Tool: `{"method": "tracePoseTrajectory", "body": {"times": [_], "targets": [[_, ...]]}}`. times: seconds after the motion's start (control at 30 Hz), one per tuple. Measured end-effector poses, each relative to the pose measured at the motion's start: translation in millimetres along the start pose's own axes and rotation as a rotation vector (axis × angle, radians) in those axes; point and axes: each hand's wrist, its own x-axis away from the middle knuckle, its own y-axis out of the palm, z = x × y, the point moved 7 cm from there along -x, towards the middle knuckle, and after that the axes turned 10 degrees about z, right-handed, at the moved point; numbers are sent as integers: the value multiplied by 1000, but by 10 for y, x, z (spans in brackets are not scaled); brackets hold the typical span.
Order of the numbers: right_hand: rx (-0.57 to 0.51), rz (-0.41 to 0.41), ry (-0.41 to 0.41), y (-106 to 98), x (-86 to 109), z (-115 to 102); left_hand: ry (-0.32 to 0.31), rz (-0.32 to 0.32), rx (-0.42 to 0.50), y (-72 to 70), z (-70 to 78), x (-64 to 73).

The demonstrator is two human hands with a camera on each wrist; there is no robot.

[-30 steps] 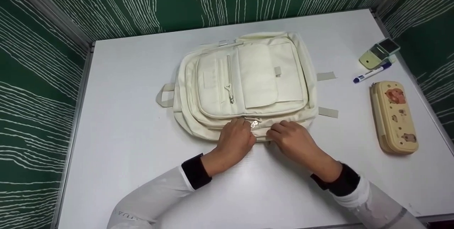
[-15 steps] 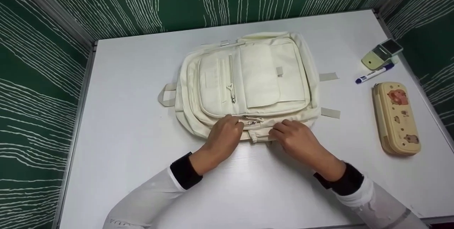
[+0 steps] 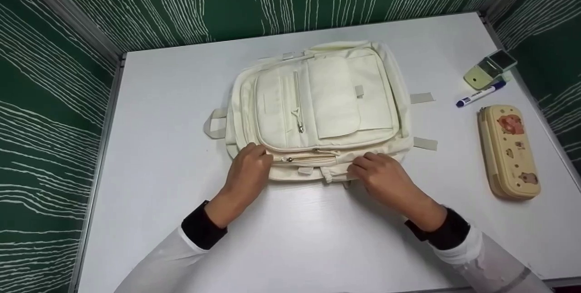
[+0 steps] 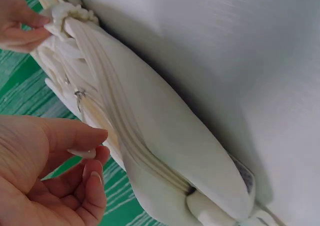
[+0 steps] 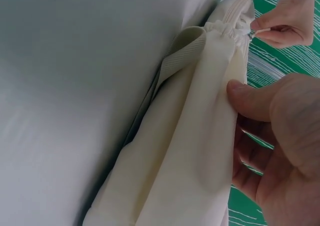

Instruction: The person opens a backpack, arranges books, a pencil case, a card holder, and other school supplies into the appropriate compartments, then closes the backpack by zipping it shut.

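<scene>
A cream backpack (image 3: 336,102) lies front up on the table, its top loop handle toward the left. At its near side my left hand (image 3: 247,170) pinches the end of a zipper pull, whose cord runs to a metal slider (image 3: 289,160). A narrow slit between the zipper edges shows to the right of that slider. Farther right, my right hand (image 3: 381,177) holds the cloth of the backpack's side, thumb (image 5: 245,98) on the outside, close to a gathered pocket edge (image 5: 220,28). The left wrist view shows thumb and forefinger meeting on the pull.
On the right of the white table (image 3: 159,102) lie a yellow pencil case (image 3: 508,152) with animal pictures, a blue-and-white marker (image 3: 481,94) and a small green device with a dark screen (image 3: 490,69). Green walls with white streaks (image 3: 290,2) border the table.
My left hand has moved left along the backpack's near side, drawing the zipper slider with it, and a slit has opened behind it. The right hand keeps its hold in nearly the same place.
</scene>
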Motion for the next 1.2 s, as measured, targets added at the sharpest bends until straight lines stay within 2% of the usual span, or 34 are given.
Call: {"method": "tracePoseTrajectory", "body": {"times": [0.17,0.43,0.57,0.73,0.87,1.07,1.2], "targets": [[5,-1,-5,-20,-9,3,-8,-14,-18,-34,-76,31],[-13,16,-28,-51,-25,-7,-60,-102,-72,-55,-191,24],[-3,8,-39,-66,-25,3,-68,-87,-84,-102,-283,7],[10,5,-34,-97,3,38,-101,-59,-128,-161,-465,-6],[13,3,-23,-118,22,77,-143,-82,-130,-188,-555,39],[17,-7,11,-153,61,184,-198,-128,8,-251,-469,180],[19,-3,18,-182,76,253,-144,-153,71,-274,-326,240]]}}
